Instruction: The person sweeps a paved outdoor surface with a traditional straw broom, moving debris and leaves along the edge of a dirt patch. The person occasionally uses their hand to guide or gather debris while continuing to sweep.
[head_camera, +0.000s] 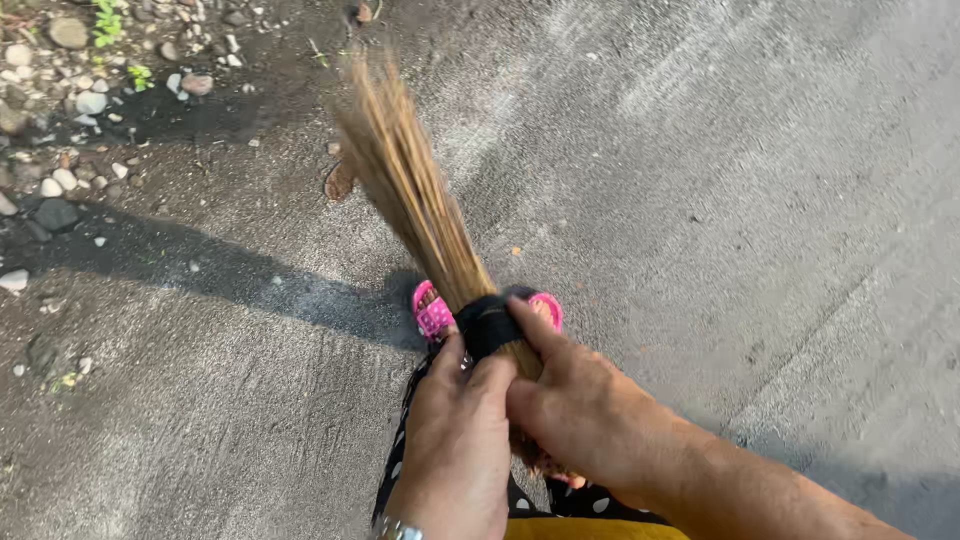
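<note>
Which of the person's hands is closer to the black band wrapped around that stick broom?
Right, narrowly. The right hand has its fingers lying on the black band of the stick broom. The left hand grips just below, its thumb reaching the band's lower edge.

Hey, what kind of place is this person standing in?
Likely outdoors, on a paved lane or yard edge. The rough grey concrete ground lies in sunlight with shadows, loose stones and soil border it, and both hands grip a stick broom.
</note>
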